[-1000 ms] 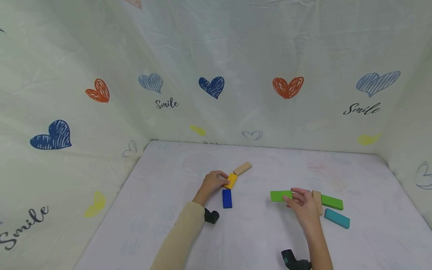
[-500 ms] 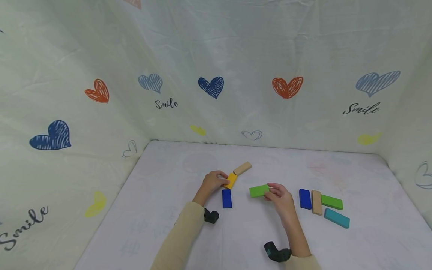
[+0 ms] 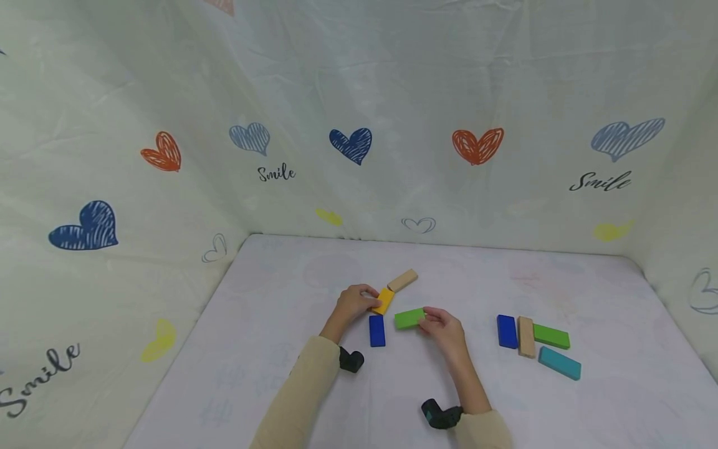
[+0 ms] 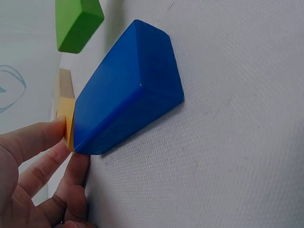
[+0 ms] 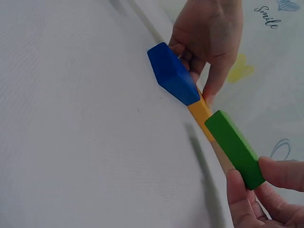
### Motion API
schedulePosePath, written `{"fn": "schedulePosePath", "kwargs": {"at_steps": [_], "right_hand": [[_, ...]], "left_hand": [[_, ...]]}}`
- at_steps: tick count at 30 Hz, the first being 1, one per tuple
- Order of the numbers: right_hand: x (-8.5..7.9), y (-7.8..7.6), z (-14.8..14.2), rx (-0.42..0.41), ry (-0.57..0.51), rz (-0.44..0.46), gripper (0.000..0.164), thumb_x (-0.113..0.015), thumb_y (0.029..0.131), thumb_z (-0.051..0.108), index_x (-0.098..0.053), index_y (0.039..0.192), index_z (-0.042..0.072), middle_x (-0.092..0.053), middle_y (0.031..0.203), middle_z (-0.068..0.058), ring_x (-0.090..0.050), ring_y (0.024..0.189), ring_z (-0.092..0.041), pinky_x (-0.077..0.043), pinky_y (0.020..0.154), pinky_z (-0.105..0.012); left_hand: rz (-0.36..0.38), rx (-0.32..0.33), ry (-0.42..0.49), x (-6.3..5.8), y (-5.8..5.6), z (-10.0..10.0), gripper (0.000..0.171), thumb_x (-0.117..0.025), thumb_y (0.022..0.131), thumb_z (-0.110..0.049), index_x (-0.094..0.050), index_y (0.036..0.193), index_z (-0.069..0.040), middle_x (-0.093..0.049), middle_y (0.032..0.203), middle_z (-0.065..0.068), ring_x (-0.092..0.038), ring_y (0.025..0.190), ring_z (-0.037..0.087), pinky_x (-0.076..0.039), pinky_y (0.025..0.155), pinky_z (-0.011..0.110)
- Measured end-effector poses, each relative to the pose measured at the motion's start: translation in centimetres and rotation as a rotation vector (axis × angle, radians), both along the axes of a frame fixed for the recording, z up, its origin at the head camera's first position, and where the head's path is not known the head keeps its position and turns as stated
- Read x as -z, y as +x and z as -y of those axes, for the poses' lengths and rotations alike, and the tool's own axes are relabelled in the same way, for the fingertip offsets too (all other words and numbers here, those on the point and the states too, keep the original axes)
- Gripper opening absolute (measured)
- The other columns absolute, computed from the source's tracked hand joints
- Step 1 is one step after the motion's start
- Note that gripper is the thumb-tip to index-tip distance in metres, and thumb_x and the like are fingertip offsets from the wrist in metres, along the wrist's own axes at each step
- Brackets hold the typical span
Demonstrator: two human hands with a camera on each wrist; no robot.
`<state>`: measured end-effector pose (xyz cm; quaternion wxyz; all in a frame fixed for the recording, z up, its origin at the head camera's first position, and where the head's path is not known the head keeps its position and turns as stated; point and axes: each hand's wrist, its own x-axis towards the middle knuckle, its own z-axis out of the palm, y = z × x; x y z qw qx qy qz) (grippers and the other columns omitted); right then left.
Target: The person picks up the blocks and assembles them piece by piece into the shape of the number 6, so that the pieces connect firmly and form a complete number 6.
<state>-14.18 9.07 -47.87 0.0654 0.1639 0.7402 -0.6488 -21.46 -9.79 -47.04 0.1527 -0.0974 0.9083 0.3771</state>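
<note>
In the head view my left hand (image 3: 353,304) pinches the yellow wooden block (image 3: 384,300), which lies on the table. A natural wood block (image 3: 403,280) lies at its far end and a dark blue block (image 3: 377,330) at its near end. My thumb (image 4: 45,134) presses against the yellow edge in the left wrist view. To the right, my right hand (image 3: 444,330) grips a green block (image 3: 409,318) by one end between thumb and fingers. This green block is held over the table, just right of the blue one; a shadow falls below it in the right wrist view.
Farther right on the white table (image 3: 606,287) lie a second blue block (image 3: 507,331), another natural wood block (image 3: 526,337), a second green block (image 3: 551,336) and a teal block (image 3: 560,363). A cloth wall (image 3: 392,93) with printed hearts rises behind the table.
My right hand has moved left with the green block, from beside the right-hand group of blocks to near the blue block. My left hand has stayed on the yellow block.
</note>
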Motion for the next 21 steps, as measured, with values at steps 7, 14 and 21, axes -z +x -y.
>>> {"fn": "schedulePosePath", "kwargs": {"at_steps": [7,14,21], "right_hand": [[1.1,-0.3,0.9,0.002,-0.003,-0.014,0.037,-0.061,0.085,0.005,-0.055,0.120,-0.006,-0.059,0.102,-0.016,-0.064,0.073,-0.009,-0.053,0.072,-0.023],[1.9,-0.8,1.5,-0.005,0.051,-0.064,0.034,-0.061,0.085,0.003,-0.057,0.116,-0.008,-0.063,0.097,-0.019,-0.065,0.073,-0.013,-0.053,0.069,-0.023],[1.9,-1.2,2.0,-0.027,0.143,-0.096,0.031,-0.061,0.084,0.003,-0.059,0.112,-0.010,-0.062,0.089,-0.017,-0.063,0.069,-0.012,-0.053,0.066,-0.022]], "left_hand": [[0.004,-0.008,0.005,0.1,0.0,-0.1,0.020,-0.072,0.080,-0.026,-0.070,0.096,-0.015,-0.062,0.099,0.007,-0.050,0.085,0.021,-0.042,0.076,0.035],[0.008,0.001,0.003,0.1,0.0,0.0,0.020,-0.072,0.080,-0.027,-0.070,0.097,-0.016,-0.062,0.097,0.006,-0.050,0.083,0.021,-0.040,0.074,0.034],[0.004,0.007,0.008,0.1,0.0,0.1,0.020,-0.071,0.080,-0.027,-0.070,0.097,-0.015,-0.062,0.093,0.006,-0.050,0.082,0.020,-0.038,0.071,0.032]]}}
